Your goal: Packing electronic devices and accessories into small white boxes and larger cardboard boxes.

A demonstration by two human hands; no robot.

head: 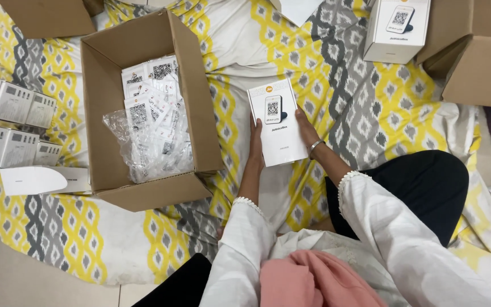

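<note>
I hold a small white product box between both hands, above a yellow, grey and white patterned sheet. My left hand grips its left edge. My right hand, with a bangle at the wrist, grips its right edge. The box's face shows a picture of a small device with a square code. An open cardboard carton stands just left of my hands, holding printed cards and clear plastic bags.
A second white product box lies at the far right. Cardboard cartons sit at the top right and top left. Stacked white boxes line the left edge. My black-clad knee is at right.
</note>
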